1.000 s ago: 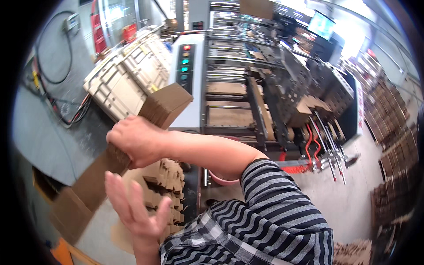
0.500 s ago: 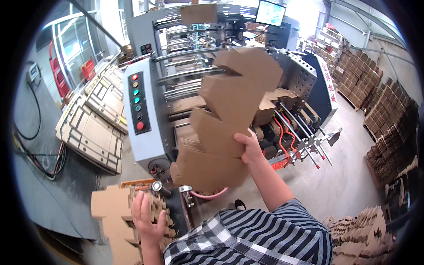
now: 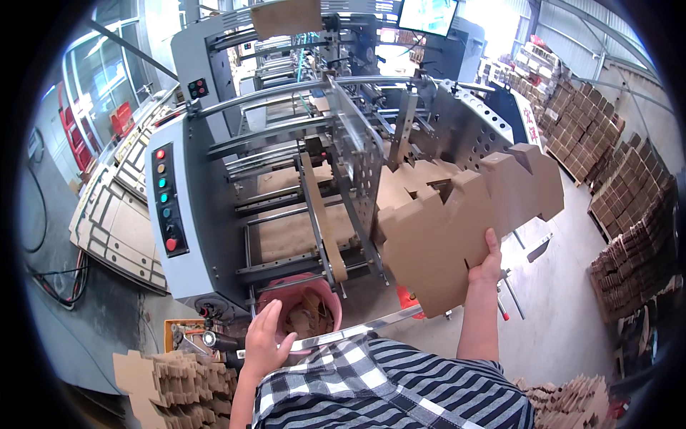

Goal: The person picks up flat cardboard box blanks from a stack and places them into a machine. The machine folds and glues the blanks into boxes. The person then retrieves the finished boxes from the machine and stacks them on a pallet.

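My right hand (image 3: 487, 263) grips the near edge of a brown die-cut cardboard blank (image 3: 443, 236), the thumb lying on its upper face. The blank slants over the right side of a grey machine (image 3: 286, 150), notched flaps at its far edge; whether it is one sheet or several I cannot tell. My left hand (image 3: 263, 339) is held with its fingers stretched out, holding nothing, beside a pink bucket (image 3: 332, 304) with brown scraps in it. More cardboard blanks (image 3: 175, 382) stand in a stack at the lower left, close to my left forearm.
A panel of coloured buttons (image 3: 166, 200) faces me on the machine's left side. Metal rods (image 3: 514, 297) stick out at its right. An orange tray (image 3: 179, 332) lies near the left stack. Cardboard piles (image 3: 629, 193) line the right side, with more blanks (image 3: 568, 400) at lower right.
My right hand has carried the cardboard blank to the right and turned it, uncovering the machine's rollers and the bucket. My left hand has moved right, away from the lower-left stack. The view has shifted.
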Action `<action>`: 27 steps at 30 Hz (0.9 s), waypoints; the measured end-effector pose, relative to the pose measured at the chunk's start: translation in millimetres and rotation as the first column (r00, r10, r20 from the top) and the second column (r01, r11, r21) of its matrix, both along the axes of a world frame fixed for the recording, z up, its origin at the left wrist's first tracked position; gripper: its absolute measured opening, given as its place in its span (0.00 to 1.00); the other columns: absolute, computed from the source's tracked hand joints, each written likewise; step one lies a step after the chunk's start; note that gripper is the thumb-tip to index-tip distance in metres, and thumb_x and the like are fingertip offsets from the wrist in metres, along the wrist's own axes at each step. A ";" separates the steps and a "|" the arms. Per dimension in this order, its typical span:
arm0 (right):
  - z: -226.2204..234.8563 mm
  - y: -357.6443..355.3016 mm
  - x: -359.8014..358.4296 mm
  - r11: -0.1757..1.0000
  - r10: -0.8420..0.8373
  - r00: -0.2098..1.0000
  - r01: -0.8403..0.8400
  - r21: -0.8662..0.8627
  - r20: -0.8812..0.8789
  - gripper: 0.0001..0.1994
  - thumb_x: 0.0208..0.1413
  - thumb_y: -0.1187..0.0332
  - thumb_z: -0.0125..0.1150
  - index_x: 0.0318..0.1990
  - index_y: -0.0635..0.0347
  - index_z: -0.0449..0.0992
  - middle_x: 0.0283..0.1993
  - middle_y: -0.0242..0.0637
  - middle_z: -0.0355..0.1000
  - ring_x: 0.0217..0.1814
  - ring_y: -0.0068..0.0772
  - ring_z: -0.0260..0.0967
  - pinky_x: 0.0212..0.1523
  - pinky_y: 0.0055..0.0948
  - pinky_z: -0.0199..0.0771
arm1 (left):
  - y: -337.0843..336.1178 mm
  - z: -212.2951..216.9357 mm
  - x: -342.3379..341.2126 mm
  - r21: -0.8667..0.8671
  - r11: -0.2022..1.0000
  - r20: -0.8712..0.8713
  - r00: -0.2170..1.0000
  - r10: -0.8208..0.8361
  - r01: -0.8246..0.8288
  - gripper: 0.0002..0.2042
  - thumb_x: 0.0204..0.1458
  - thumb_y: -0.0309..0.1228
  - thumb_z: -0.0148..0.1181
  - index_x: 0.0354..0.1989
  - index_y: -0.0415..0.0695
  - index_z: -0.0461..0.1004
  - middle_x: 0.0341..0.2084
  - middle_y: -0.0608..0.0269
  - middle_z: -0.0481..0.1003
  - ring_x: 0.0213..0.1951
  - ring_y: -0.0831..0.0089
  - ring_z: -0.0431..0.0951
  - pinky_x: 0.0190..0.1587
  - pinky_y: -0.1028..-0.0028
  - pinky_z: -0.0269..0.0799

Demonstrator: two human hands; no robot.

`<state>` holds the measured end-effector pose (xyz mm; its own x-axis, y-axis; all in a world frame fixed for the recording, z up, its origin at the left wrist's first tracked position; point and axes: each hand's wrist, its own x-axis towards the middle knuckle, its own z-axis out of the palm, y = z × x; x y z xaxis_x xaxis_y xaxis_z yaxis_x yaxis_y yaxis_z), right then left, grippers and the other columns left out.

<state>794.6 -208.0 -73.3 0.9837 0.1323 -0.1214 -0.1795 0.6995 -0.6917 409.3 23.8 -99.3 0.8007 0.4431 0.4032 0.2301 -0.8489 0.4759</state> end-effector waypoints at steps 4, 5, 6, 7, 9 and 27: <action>-17.9 -2.2 62.4 0.994 0.017 0.999 -0.012 0.106 -0.049 0.21 0.53 0.63 0.63 0.52 0.63 0.70 0.52 0.40 0.71 0.53 0.39 0.69 0.54 0.39 0.71 | 1.9 -4.8 60.5 -0.036 0.994 -0.038 0.994 -0.102 0.101 0.37 0.38 0.29 0.68 0.61 0.41 0.59 0.57 0.50 0.65 0.54 0.52 0.68 0.55 0.61 0.64; -19.3 0.7 74.4 0.991 0.035 0.996 -0.024 0.133 -0.084 0.21 0.52 0.64 0.63 0.53 0.62 0.70 0.52 0.39 0.71 0.54 0.39 0.68 0.54 0.39 0.71 | 0.4 -7.6 67.3 -0.054 0.992 -0.069 0.991 -0.117 0.114 0.37 0.38 0.29 0.68 0.61 0.41 0.59 0.57 0.50 0.65 0.54 0.52 0.68 0.55 0.61 0.64; -17.7 6.9 83.9 0.989 0.032 0.993 -0.016 0.148 -0.110 0.21 0.52 0.65 0.64 0.52 0.63 0.70 0.52 0.39 0.71 0.53 0.39 0.69 0.54 0.39 0.71 | -0.8 -9.7 74.3 -0.070 0.989 -0.095 0.986 -0.134 0.128 0.37 0.38 0.30 0.68 0.61 0.42 0.59 0.57 0.50 0.65 0.54 0.52 0.68 0.55 0.61 0.64; -16.0 17.1 90.5 0.986 0.029 0.990 -0.006 0.168 -0.135 0.21 0.52 0.65 0.64 0.51 0.64 0.71 0.51 0.39 0.71 0.53 0.39 0.69 0.53 0.39 0.72 | -1.2 -10.9 80.7 -0.081 0.986 -0.121 0.981 -0.153 0.143 0.38 0.38 0.30 0.68 0.61 0.42 0.59 0.57 0.50 0.65 0.54 0.52 0.68 0.55 0.61 0.64; -16.9 33.9 104.7 0.985 0.001 0.984 0.029 0.169 -0.178 0.20 0.50 0.67 0.66 0.50 0.65 0.71 0.50 0.39 0.72 0.52 0.39 0.70 0.53 0.39 0.72 | 0.0 -14.5 88.3 -0.112 0.984 -0.181 0.971 -0.155 0.136 0.38 0.38 0.30 0.69 0.62 0.43 0.59 0.57 0.51 0.64 0.53 0.51 0.69 0.55 0.61 0.65; -50.8 132.7 172.2 0.975 -0.217 0.889 0.213 -0.055 -0.402 0.23 0.40 0.77 0.71 0.47 0.72 0.72 0.48 0.44 0.73 0.44 0.41 0.73 0.46 0.39 0.77 | 40.2 -31.0 99.5 -0.176 0.970 -0.356 0.907 -0.223 0.169 0.39 0.38 0.32 0.69 0.63 0.46 0.58 0.58 0.52 0.64 0.48 0.49 0.71 0.51 0.61 0.68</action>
<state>966.9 -75.3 -124.2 0.8541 -0.0797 -0.5140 -0.2902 0.7470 -0.5981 508.8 64.1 -130.3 0.9567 0.2909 0.0068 0.2481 -0.8275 0.5037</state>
